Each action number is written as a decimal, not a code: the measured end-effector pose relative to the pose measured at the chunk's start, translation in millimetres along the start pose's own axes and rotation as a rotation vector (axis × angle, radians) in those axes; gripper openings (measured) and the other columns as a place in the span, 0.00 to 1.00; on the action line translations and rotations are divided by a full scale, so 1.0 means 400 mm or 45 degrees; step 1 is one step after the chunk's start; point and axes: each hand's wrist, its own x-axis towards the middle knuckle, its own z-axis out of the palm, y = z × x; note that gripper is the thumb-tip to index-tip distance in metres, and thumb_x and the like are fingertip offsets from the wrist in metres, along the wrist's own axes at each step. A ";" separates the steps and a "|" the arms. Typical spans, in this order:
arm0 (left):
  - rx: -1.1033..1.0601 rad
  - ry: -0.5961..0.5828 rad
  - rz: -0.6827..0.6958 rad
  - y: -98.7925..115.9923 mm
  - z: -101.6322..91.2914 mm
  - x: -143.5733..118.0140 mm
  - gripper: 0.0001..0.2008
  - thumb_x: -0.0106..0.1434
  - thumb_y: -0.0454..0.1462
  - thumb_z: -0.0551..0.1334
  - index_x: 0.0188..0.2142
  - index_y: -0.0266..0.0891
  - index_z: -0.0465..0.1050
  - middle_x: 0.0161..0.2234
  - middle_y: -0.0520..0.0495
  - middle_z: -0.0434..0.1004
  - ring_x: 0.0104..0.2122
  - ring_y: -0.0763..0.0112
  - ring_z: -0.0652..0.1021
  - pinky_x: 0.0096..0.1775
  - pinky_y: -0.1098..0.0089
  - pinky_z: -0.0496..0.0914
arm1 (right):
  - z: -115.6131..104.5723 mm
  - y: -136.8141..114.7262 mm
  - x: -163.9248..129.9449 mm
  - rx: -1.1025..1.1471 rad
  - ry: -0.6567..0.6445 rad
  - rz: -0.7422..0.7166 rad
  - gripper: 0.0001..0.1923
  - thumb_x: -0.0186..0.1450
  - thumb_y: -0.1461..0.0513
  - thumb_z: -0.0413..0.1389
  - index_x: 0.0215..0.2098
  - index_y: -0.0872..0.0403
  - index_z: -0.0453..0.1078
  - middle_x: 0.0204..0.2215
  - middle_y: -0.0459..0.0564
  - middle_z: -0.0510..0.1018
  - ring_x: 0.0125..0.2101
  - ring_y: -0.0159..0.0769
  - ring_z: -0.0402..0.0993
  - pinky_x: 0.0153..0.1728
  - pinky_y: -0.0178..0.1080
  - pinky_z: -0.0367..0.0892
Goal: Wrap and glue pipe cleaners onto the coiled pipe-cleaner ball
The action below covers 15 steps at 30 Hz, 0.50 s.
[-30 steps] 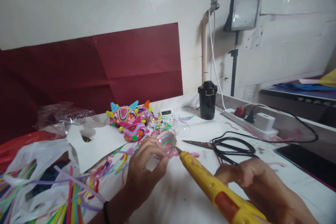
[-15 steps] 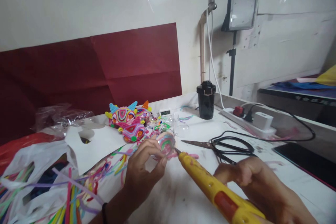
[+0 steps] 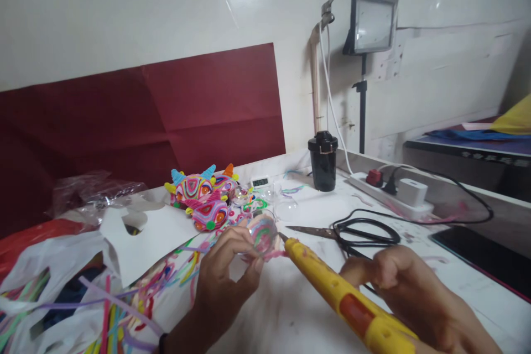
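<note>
My left hand [image 3: 228, 274] pinches the rim of a small clear plastic dome [image 3: 263, 230] between thumb and fingers. Pink, green and blue colours show in or through the dome, and a pink fuzzy strip [image 3: 276, 254] is at its lower edge. In my right hand [image 3: 410, 293] is a yellow hot glue gun [image 3: 332, 290] with an orange panel. Its dark nozzle points at the dome's right side, close to it; whether they touch I cannot tell. Behind the dome sit several colourful coiled animal heads [image 3: 209, 214] with blue and orange horns.
Black-handled scissors [image 3: 365, 231] lie right of the dome, with a phone [image 3: 481, 260] beyond. A power strip [image 3: 390, 199], black cup [image 3: 323, 163] and small digital clock [image 3: 260, 182] stand behind. At left are plastic bags [image 3: 62, 254], colourful pipe cleaners [image 3: 110, 315] and cut white paper [image 3: 145, 238].
The view has shifted slightly, so the background sits lower and a little to the left. Both hands keep their holds, with the nozzle still beside the dome.
</note>
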 end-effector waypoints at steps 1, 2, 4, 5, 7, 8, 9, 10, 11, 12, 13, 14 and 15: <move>-0.003 -0.002 -0.003 -0.001 0.000 -0.001 0.07 0.56 0.28 0.61 0.28 0.42 0.68 0.27 0.52 0.72 0.33 0.70 0.76 0.37 0.69 0.72 | -0.004 0.001 0.002 -0.030 -0.036 -0.029 0.21 0.51 0.62 0.67 0.36 0.40 0.61 0.38 0.44 0.76 0.33 0.43 0.77 0.26 0.36 0.72; -0.006 -0.005 -0.009 -0.001 -0.001 -0.002 0.07 0.56 0.28 0.61 0.28 0.42 0.68 0.27 0.52 0.72 0.33 0.70 0.76 0.37 0.69 0.72 | -0.008 0.002 0.004 -0.056 -0.084 -0.060 0.21 0.51 0.62 0.66 0.37 0.40 0.61 0.38 0.44 0.76 0.34 0.43 0.77 0.28 0.37 0.72; -0.016 -0.007 -0.024 -0.002 -0.002 -0.004 0.07 0.57 0.28 0.62 0.28 0.42 0.68 0.27 0.53 0.72 0.33 0.70 0.76 0.37 0.70 0.71 | -0.013 0.006 0.003 -0.079 -0.153 -0.108 0.20 0.53 0.62 0.65 0.38 0.39 0.61 0.39 0.44 0.76 0.35 0.43 0.77 0.30 0.37 0.73; -0.016 -0.006 -0.028 -0.002 -0.003 -0.005 0.07 0.57 0.28 0.62 0.28 0.42 0.68 0.27 0.53 0.71 0.33 0.70 0.76 0.37 0.70 0.71 | -0.014 0.008 0.002 -0.079 -0.157 -0.124 0.19 0.54 0.61 0.65 0.38 0.39 0.62 0.39 0.44 0.76 0.35 0.43 0.77 0.31 0.38 0.73; -0.015 0.002 -0.028 -0.003 -0.003 -0.006 0.07 0.57 0.28 0.62 0.28 0.42 0.68 0.27 0.53 0.71 0.33 0.70 0.76 0.37 0.70 0.72 | -0.011 0.010 -0.002 -0.079 -0.123 -0.139 0.18 0.54 0.59 0.64 0.38 0.40 0.62 0.39 0.45 0.77 0.36 0.43 0.76 0.31 0.38 0.72; -0.015 0.004 -0.028 -0.003 -0.004 -0.006 0.07 0.57 0.28 0.62 0.28 0.42 0.68 0.27 0.53 0.71 0.33 0.70 0.76 0.37 0.70 0.72 | -0.010 0.010 -0.003 -0.083 -0.103 -0.150 0.17 0.54 0.58 0.64 0.37 0.41 0.62 0.38 0.46 0.77 0.36 0.43 0.76 0.31 0.37 0.72; -0.015 0.004 -0.030 -0.003 -0.004 -0.006 0.07 0.57 0.29 0.62 0.28 0.42 0.68 0.27 0.53 0.72 0.33 0.70 0.76 0.37 0.70 0.72 | -0.009 0.009 -0.004 -0.091 -0.096 -0.160 0.17 0.54 0.59 0.65 0.37 0.41 0.62 0.38 0.46 0.77 0.35 0.43 0.76 0.31 0.37 0.72; -0.015 0.000 -0.033 -0.003 -0.004 -0.006 0.07 0.57 0.29 0.62 0.28 0.42 0.68 0.27 0.52 0.72 0.33 0.69 0.77 0.37 0.69 0.72 | -0.010 0.008 -0.003 -0.100 -0.105 -0.165 0.18 0.54 0.59 0.65 0.37 0.41 0.62 0.38 0.46 0.77 0.35 0.43 0.76 0.30 0.37 0.72; -0.014 -0.004 -0.039 -0.003 -0.004 -0.006 0.06 0.57 0.29 0.62 0.28 0.42 0.68 0.27 0.52 0.73 0.33 0.69 0.77 0.37 0.69 0.73 | -0.012 0.007 -0.001 -0.109 -0.116 -0.167 0.18 0.54 0.60 0.65 0.37 0.41 0.62 0.38 0.45 0.77 0.35 0.42 0.76 0.31 0.37 0.72; -0.010 -0.010 -0.045 -0.003 -0.004 -0.005 0.06 0.57 0.29 0.62 0.28 0.42 0.68 0.27 0.51 0.73 0.33 0.68 0.77 0.36 0.68 0.73 | -0.015 0.006 0.001 -0.119 -0.121 -0.170 0.18 0.54 0.61 0.65 0.38 0.40 0.62 0.38 0.45 0.77 0.35 0.42 0.76 0.31 0.37 0.72; -0.004 -0.016 -0.050 -0.003 -0.004 -0.004 0.06 0.57 0.29 0.62 0.27 0.41 0.68 0.27 0.51 0.73 0.33 0.68 0.77 0.37 0.68 0.73 | -0.019 0.005 0.003 -0.128 -0.122 -0.179 0.19 0.54 0.62 0.65 0.38 0.40 0.62 0.38 0.45 0.77 0.35 0.43 0.77 0.31 0.38 0.72; -0.002 -0.018 -0.055 -0.002 -0.004 -0.004 0.06 0.57 0.29 0.62 0.27 0.41 0.68 0.27 0.51 0.73 0.33 0.68 0.77 0.37 0.67 0.73 | -0.024 0.005 0.005 -0.140 -0.119 -0.186 0.20 0.53 0.62 0.66 0.39 0.40 0.62 0.38 0.45 0.77 0.36 0.43 0.77 0.31 0.38 0.73; -0.004 -0.020 -0.056 -0.001 -0.004 -0.003 0.07 0.56 0.29 0.61 0.27 0.42 0.67 0.26 0.51 0.73 0.33 0.68 0.77 0.38 0.67 0.73 | -0.027 0.004 0.007 -0.157 -0.106 -0.189 0.21 0.53 0.63 0.66 0.39 0.40 0.62 0.38 0.45 0.77 0.36 0.44 0.77 0.32 0.38 0.73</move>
